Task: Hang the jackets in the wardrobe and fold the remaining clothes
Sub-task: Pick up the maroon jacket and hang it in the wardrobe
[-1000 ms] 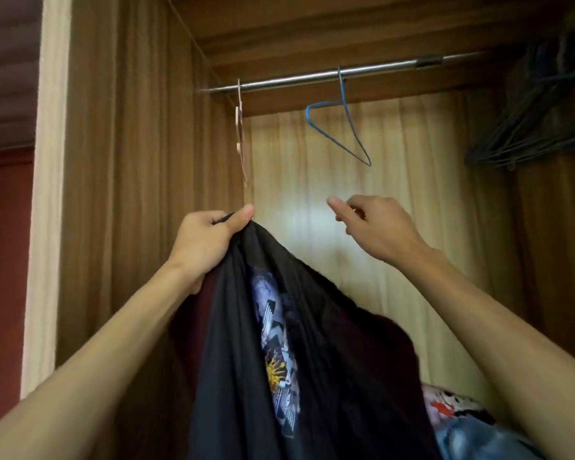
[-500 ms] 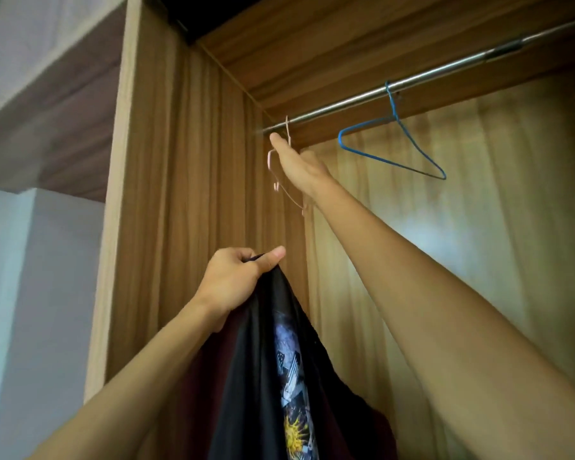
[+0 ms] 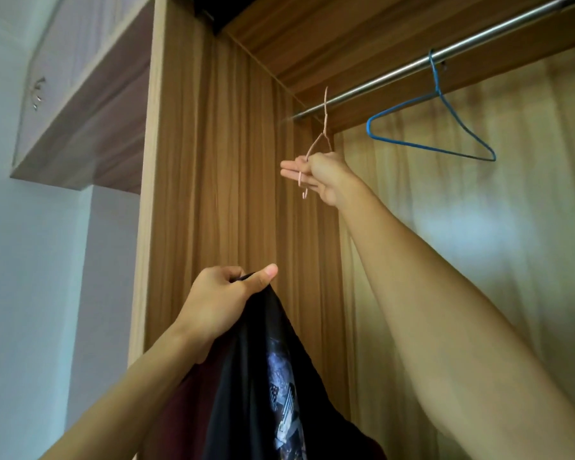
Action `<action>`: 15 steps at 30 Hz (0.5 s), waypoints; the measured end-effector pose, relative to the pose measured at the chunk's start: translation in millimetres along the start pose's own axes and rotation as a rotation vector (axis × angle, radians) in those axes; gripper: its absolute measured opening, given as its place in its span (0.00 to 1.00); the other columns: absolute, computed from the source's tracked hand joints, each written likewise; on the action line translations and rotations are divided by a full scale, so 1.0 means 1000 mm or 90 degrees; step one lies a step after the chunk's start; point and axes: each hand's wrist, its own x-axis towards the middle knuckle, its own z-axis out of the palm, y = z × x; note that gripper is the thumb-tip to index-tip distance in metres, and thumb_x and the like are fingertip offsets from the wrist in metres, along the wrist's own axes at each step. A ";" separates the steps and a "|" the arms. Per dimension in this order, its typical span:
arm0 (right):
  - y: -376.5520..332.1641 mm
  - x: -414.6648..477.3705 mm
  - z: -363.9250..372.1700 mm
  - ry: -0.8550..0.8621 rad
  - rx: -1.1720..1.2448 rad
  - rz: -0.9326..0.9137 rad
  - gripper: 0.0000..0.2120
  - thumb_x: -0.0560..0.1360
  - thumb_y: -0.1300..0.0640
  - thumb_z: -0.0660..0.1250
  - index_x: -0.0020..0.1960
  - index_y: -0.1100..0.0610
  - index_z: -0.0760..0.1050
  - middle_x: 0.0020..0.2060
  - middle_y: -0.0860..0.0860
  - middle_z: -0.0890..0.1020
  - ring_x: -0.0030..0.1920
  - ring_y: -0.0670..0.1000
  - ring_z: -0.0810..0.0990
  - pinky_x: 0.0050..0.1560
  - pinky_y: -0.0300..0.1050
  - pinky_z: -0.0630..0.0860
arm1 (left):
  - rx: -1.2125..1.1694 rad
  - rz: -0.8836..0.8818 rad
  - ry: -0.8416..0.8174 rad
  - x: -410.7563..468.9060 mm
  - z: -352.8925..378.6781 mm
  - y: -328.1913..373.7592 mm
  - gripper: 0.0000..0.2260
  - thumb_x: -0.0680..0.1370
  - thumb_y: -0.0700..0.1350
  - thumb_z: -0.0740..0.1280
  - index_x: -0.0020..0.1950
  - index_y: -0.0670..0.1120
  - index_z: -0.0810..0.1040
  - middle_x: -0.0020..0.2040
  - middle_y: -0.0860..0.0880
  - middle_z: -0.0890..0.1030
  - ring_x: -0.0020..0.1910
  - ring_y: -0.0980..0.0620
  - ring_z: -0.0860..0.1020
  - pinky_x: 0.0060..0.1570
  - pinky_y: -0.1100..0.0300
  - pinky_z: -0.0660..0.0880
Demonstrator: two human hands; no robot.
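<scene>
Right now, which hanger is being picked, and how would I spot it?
Find the metal rail across the wardrobe's top and follow it to its left end by the side wall. The pink hanger is there, gripped by the right hand. Its neighbour, the blue hanger, hangs untouched further right.

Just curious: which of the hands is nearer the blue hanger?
Right. The right hand grips a pink hanger beside the blue hanger; the left hand holds the jacket lower down.

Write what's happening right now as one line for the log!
step: fetching hanger | left hand: gripping dark jacket | right hand: gripping pink hanger by rail | blue hanger: hanging on rail
</scene>
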 end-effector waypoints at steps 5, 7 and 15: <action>0.016 -0.040 -0.006 -0.005 -0.062 -0.025 0.17 0.81 0.71 0.58 0.68 0.62 0.72 0.52 0.56 0.86 0.46 0.47 0.87 0.40 0.33 0.77 | -0.002 -0.006 -0.006 -0.008 0.003 -0.012 0.24 0.72 0.60 0.74 0.35 0.44 0.67 0.30 0.47 0.67 0.28 0.51 0.68 0.28 0.61 0.66; 0.024 -0.066 -0.008 -0.017 -0.074 -0.036 0.17 0.80 0.71 0.59 0.67 0.62 0.73 0.53 0.56 0.86 0.48 0.49 0.87 0.51 0.39 0.79 | -0.016 -0.009 -0.014 -0.012 0.000 -0.015 0.24 0.72 0.60 0.74 0.35 0.43 0.68 0.31 0.46 0.67 0.29 0.50 0.68 0.30 0.60 0.66; 0.059 -0.136 -0.003 0.018 0.005 0.114 0.24 0.71 0.68 0.74 0.62 0.60 0.68 0.39 0.52 0.83 0.35 0.47 0.81 0.45 0.44 0.83 | -0.071 -0.005 -0.044 -0.034 -0.028 -0.019 0.26 0.70 0.63 0.75 0.36 0.42 0.70 0.34 0.46 0.67 0.34 0.47 0.67 0.39 0.53 0.65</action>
